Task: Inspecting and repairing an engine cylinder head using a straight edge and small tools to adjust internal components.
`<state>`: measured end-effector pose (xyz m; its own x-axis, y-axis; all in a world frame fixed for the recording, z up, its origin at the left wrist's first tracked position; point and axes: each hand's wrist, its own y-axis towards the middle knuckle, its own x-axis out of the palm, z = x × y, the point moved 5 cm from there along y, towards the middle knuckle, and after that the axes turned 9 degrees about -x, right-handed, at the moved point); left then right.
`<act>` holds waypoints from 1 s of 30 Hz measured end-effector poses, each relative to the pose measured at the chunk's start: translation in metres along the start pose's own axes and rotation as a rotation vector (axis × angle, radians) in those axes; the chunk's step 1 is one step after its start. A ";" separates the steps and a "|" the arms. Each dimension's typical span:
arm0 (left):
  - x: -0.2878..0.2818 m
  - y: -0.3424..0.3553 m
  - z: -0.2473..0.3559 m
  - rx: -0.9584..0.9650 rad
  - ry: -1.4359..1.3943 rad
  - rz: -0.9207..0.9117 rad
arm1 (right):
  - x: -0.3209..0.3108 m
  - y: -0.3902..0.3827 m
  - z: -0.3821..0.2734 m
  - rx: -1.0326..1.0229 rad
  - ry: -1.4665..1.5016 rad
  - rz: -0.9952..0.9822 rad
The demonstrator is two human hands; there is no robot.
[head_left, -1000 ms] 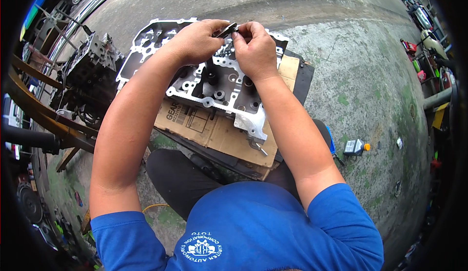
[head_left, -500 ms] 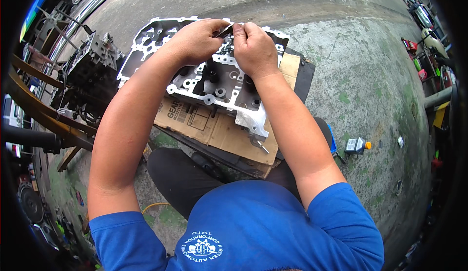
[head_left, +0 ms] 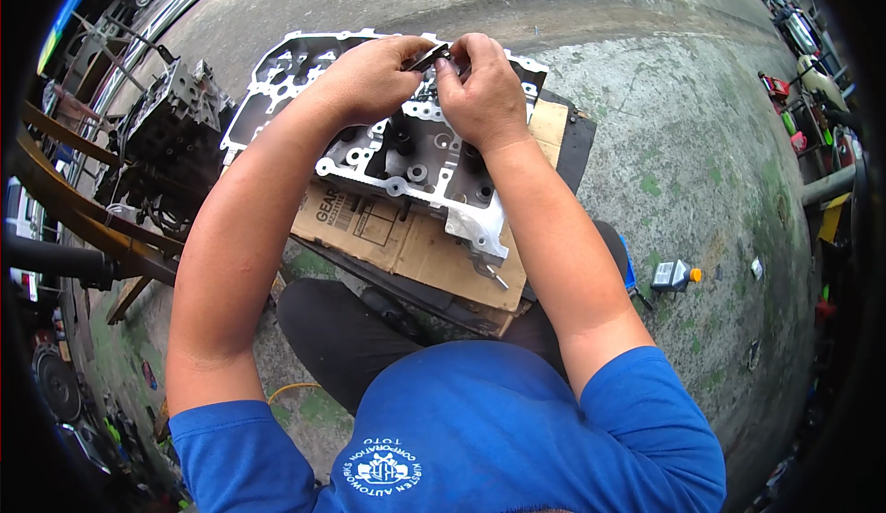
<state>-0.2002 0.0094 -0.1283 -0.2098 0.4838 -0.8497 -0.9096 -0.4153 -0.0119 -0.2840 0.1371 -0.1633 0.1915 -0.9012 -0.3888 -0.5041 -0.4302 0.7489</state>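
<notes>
A silver engine cylinder head [head_left: 397, 185] rests on flattened cardboard in front of me, its open side with bores and bolt holes facing up. Over its far middle part, my left hand [head_left: 377, 81] is closed around a slim dark metal piece [head_left: 426, 58] that juts out between thumb and fingers. The curled fingers and thumb of my right hand [head_left: 484, 93] pinch at the far end of that piece. My fingers hide most of it, so its exact kind does not show. Both wrists hang above the cylinder head.
Under the head, the cardboard [head_left: 443, 278] covers a dark board [head_left: 580, 149]. Another engine part [head_left: 175, 112] sits on the left beside a brown curved metal frame [head_left: 69, 190]. A bottle with an orange cap [head_left: 674, 276] stands on the floor at right, near tools along the edge.
My right thumb and fingers have shifted slightly on the piece, and more of its end shows between the hands. My left hand stays almost in place.
</notes>
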 end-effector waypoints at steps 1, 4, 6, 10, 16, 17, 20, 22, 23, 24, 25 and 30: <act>0.000 0.000 0.001 0.023 0.031 0.004 | -0.002 0.002 0.001 0.000 0.001 -0.002; -0.001 -0.002 0.006 0.026 0.052 -0.011 | 0.011 -0.001 0.022 0.302 -0.001 -0.310; -0.002 -0.003 0.007 -0.003 0.041 -0.026 | 0.011 -0.003 0.018 0.136 0.201 -0.044; -0.008 -0.007 0.007 0.002 0.058 -0.004 | 0.024 0.000 0.031 0.256 0.392 -0.190; -0.045 -0.078 0.004 -0.147 0.338 0.071 | 0.023 -0.003 0.035 0.206 0.366 -0.134; -0.055 -0.105 -0.007 -0.126 0.391 0.092 | 0.023 -0.003 0.030 0.207 0.369 -0.146; -0.072 -0.173 -0.038 -0.155 0.420 0.168 | 0.025 -0.002 0.027 0.192 0.354 -0.183; -0.072 -0.186 -0.060 -0.226 0.310 0.141 | 0.027 -0.002 0.030 0.158 0.351 -0.215; -0.068 -0.190 -0.070 -0.287 0.205 0.116 | 0.024 -0.003 0.033 0.157 0.383 -0.186; -0.063 -0.192 -0.074 -0.296 0.197 0.121 | 0.024 0.000 0.029 0.150 0.423 -0.160; -0.056 -0.192 -0.075 -0.306 0.219 0.154 | 0.018 0.001 0.025 0.118 0.372 -0.074; -0.040 -0.198 -0.070 -0.241 0.209 0.283 | -0.010 -0.021 -0.004 0.041 0.328 -0.320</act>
<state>0.0133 0.0189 -0.1290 -0.3394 0.1680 -0.9255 -0.7112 -0.6898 0.1356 -0.2718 0.1552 -0.1727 0.5963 -0.6949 -0.4019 -0.4075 -0.6934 0.5942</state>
